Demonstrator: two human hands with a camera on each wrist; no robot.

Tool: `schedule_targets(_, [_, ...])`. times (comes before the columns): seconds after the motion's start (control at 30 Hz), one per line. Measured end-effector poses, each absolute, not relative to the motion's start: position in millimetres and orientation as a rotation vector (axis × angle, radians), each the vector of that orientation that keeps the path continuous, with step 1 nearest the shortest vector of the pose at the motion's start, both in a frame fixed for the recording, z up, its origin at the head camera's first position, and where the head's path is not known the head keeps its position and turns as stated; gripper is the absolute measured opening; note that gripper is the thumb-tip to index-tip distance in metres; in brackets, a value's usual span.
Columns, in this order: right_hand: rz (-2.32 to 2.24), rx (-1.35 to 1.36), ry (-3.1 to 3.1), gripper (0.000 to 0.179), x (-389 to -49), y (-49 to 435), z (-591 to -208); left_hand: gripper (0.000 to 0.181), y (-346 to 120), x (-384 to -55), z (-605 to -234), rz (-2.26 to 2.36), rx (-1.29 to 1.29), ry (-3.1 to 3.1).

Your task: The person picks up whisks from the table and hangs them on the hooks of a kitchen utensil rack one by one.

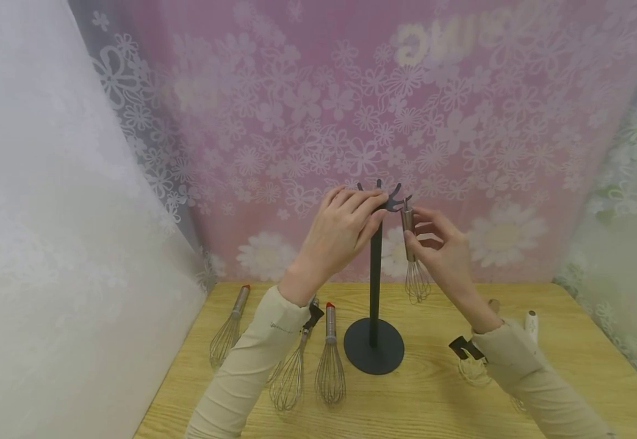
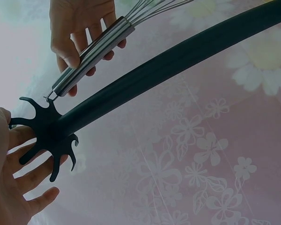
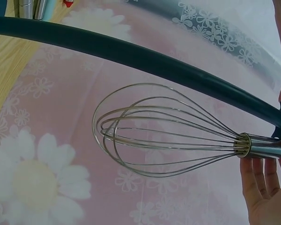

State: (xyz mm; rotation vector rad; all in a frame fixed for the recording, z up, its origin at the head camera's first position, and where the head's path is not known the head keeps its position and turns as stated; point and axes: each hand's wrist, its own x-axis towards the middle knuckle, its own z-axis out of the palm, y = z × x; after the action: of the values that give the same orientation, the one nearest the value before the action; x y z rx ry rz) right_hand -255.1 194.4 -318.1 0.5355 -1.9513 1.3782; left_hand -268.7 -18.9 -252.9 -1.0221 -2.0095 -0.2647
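Observation:
A black stand (image 1: 375, 274) with a crown of curved hooks (image 2: 47, 124) rises from a round base. My left hand (image 1: 346, 222) rests over the top of the crown, its fingers extended along the hooks. At the right side of the crown, my right hand (image 1: 442, 247) holds a small metal whisk (image 1: 408, 235) by its handle between thumb and fingers. The whisk hangs wires down, and in the left wrist view its small hanging loop (image 2: 49, 96) is right at the tip of one hook. The wire head (image 3: 164, 131) fills the right wrist view beside the pole.
Left of the base (image 1: 374, 346), several whisks lie on the wooden table, one with a red-tipped handle (image 1: 331, 353) and another at the far left (image 1: 229, 329). By the right forearm lie a pale whisk head (image 1: 473, 371) and a white handle (image 1: 531, 326). A flowered curtain (image 1: 296, 122) hangs behind.

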Motion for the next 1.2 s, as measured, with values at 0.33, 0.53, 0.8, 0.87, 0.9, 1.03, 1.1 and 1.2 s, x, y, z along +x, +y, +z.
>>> schedule_targets(0.33, [1.384,0.543,-1.968,0.049,-258,191,-321,0.034,-19,-268,-253,-0.266,-1.02,-2.015])
schedule_targets(0.53, [1.392,0.546,-1.983,0.047,-256,187,-320,0.034,-19,-268,-253,-0.266,-1.019,-2.017])
schedule_targets(0.8, [1.392,0.561,-1.976,0.048,-258,184,-320,0.034,-19,-268,-252,-0.262,-1.015,-2.015])
schedule_targets(0.87, [1.394,0.563,-1.982,0.047,-258,183,-320,0.034,-19,-268,-252,-0.263,-1.015,-2.014])
schedule_targets(0.9, [1.399,0.564,-1.983,0.047,-258,183,-320,0.034,-19,-268,-252,-0.263,-1.014,-2.013])
schedule_targets(1.03, [1.406,0.566,-1.984,0.047,-259,182,-321,0.034,-19,-268,-252,-0.259,-1.016,-2.009])
schedule_targets(1.1, [1.405,0.564,-1.991,0.047,-259,182,-321,0.034,-19,-268,-252,-0.257,-1.017,-2.008])
schedule_targets(1.2, [1.408,0.557,-2.001,0.046,-259,181,-321,0.034,-19,-268,-252,-0.258,-1.019,-2.008])
